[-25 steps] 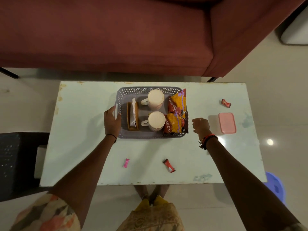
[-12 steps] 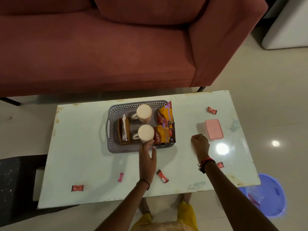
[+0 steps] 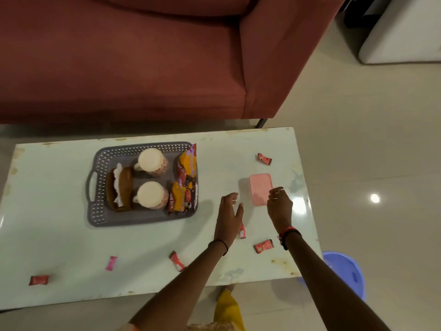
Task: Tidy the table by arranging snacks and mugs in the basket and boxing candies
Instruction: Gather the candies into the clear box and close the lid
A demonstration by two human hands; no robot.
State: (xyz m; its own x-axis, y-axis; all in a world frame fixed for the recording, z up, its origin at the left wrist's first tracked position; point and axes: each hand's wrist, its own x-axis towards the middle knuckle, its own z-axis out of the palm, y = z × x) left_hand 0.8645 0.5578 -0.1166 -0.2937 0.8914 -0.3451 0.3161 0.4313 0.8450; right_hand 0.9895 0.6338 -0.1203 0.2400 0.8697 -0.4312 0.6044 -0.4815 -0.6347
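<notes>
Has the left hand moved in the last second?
Yes. The left hand left the basket's left handle and crossed to the right, now beside the pink box, near the right hand.

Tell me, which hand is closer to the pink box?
The right hand: its fingers reach the near right corner of the pink box, seemingly touching it. The left hand is open, just short of the box's left side.

Partly legible "ALOO BHU…" on the near snack packet (image 3: 182, 198) in basket (image 3: 100, 217).
</notes>
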